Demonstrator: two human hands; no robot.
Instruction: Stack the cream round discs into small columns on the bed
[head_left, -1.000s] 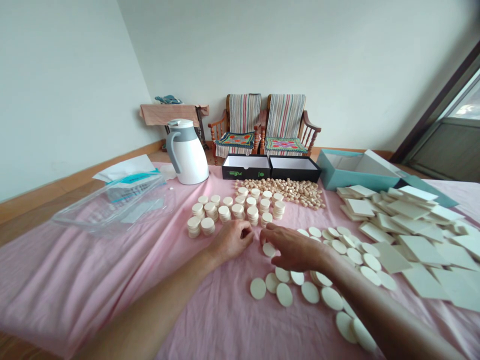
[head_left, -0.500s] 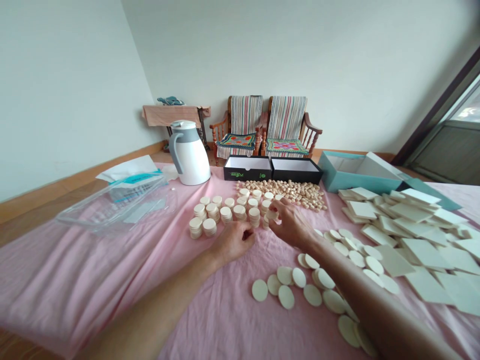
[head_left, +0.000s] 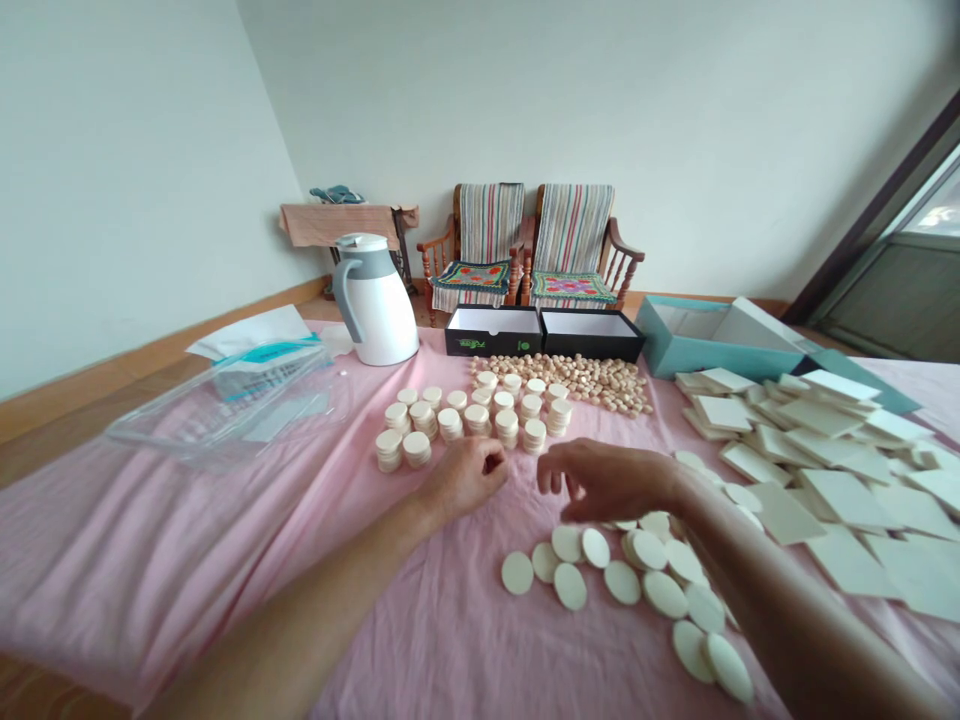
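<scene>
Right grip (head_left: 611, 482) has drawn back from the stacked discs (head_left: 535, 432) beyond it, fingers loosely spread; left grip (head_left: 465, 478) curled, can't tell if pinching

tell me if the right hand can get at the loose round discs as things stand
Likely yes: the right hand is close to the loose round discs, many lying uncovered on the pink cloth, with the stacks farther back; only its own forearm hides some.
</scene>
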